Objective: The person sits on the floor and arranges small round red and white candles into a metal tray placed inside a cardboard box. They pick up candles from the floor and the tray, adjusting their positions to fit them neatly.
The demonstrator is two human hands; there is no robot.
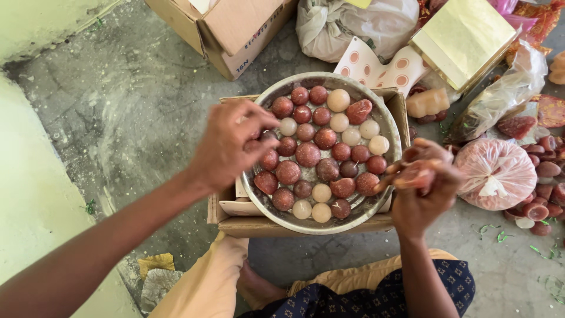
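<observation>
left hand [226, 147] fingers pinched on a red ball at the metal bowl [388, 121] edge | right hand [421, 188] curled round a reddish piece beside the rim | bowl rests on a cardboard box [306, 225], so we reach it easily from the floor

The bare concrete floor [129, 100] on the left lies open, so a hand can pass there freely. Straight ahead, a cardboard box [226, 26] and a white sack [353, 23] close off the far side. The right is crowded: a gold box [465, 38], a pink bag [497, 174] and loose red balls [544, 176] sit close together. The metal bowl [385, 121] is packed with balls, leaving only narrow gaps. The left hand [226, 144] hangs over its left rim, the right hand [421, 185] beside its right rim.
</observation>
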